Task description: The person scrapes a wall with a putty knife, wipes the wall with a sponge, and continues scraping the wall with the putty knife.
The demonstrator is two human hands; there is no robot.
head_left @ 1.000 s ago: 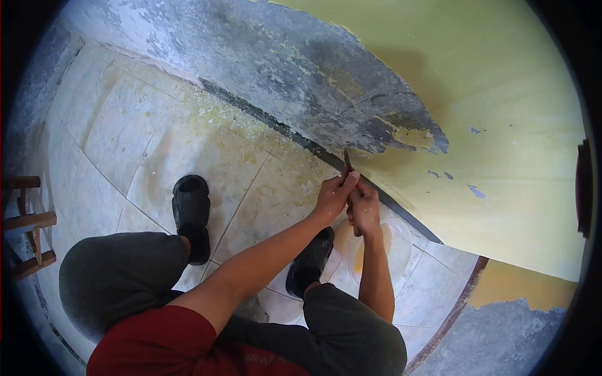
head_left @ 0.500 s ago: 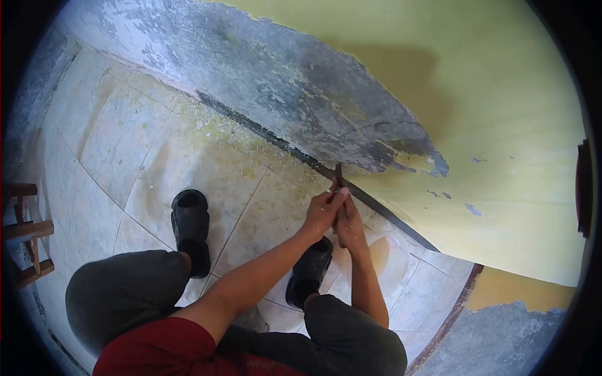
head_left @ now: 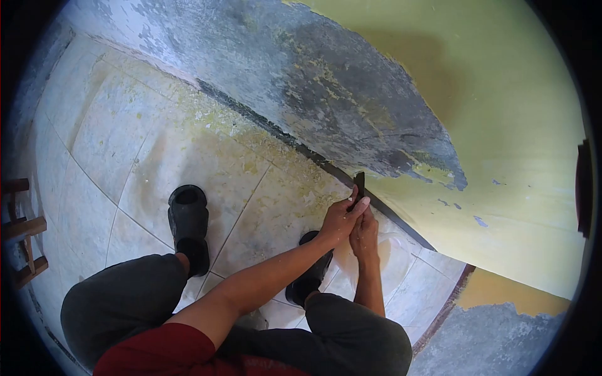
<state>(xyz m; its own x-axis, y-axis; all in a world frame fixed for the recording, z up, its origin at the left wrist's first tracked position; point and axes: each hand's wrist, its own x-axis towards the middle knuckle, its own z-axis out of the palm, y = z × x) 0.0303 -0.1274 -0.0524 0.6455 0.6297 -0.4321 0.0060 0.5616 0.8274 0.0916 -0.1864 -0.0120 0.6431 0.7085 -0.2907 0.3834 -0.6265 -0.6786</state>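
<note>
My left hand [head_left: 340, 220] and my right hand [head_left: 364, 234] are both closed on a dark, flat-bladed scraper [head_left: 359, 180], close together with the right one lower. Most of its handle is hidden in my fingers. The blade end sticks up past my fingertips, overlapping the dark baseboard strip [head_left: 332, 168] where wall meets floor. Just above it, the wall has a large bare grey patch [head_left: 376, 106] edged by yellow-green paint [head_left: 508, 125]. A few small chips show in the paint to the right of the tool.
Paint flakes [head_left: 232, 138] litter the tiled floor [head_left: 135, 219] along the wall. My feet in black clogs [head_left: 188, 219] stand either side of my left forearm. A wooden stool [head_left: 24, 229] is at the left edge, and a second wall section [head_left: 495, 332] at the lower right.
Both hands and the scraper have shifted right and slightly down in view, along the baseboard. The blade now shows more of its flat face. The camera view has moved a little too.
</note>
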